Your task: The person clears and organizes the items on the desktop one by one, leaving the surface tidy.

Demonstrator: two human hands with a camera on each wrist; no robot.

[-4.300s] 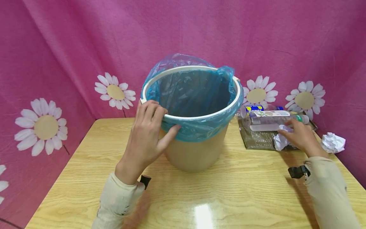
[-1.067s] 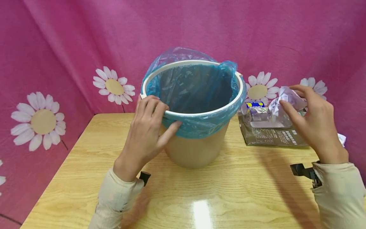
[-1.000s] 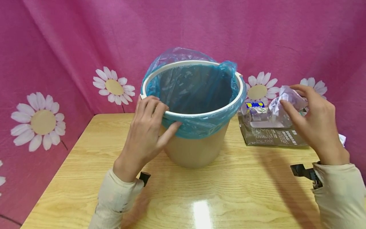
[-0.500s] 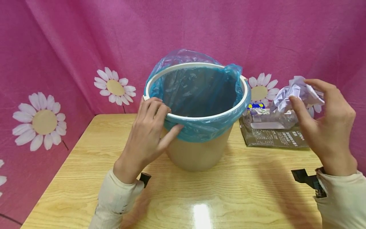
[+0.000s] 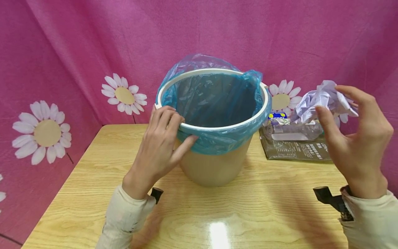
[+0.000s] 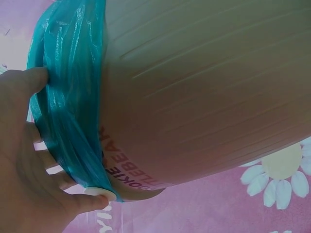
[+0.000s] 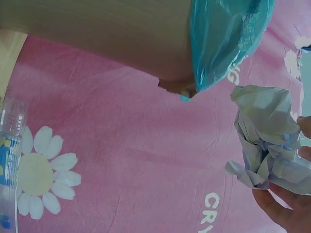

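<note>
A beige bin (image 5: pixel 212 166) lined with a blue plastic bag (image 5: pixel 217 103) stands in the middle of the wooden table (image 5: pixel 217 214). My left hand (image 5: pixel 161 138) grips the bin's near-left rim, fingers curled over the white ring and thumb on the bag's outer fold; the left wrist view shows that hand (image 6: pixel 29 160) against the bag (image 6: pixel 68 107) and the bin wall (image 6: pixel 204 87). My right hand (image 5: pixel 354 138) holds a crumpled white paper ball (image 5: pixel 323 102) in its fingertips, raised to the right of the bin at rim height. In the right wrist view the paper ball (image 7: pixel 267 136) hangs beside the bag (image 7: pixel 223 39).
Clear plastic bottles (image 5: pixel 289 126) lie on a dark flat packet (image 5: pixel 295 150) at the table's back right. A pink cloth with daisy prints (image 5: pixel 124 95) walls in the table at the back and sides.
My right hand picked the paper ball up from the bottles and has lifted it up and slightly right, to rim height. The left hand has stayed on the bin's rim.
</note>
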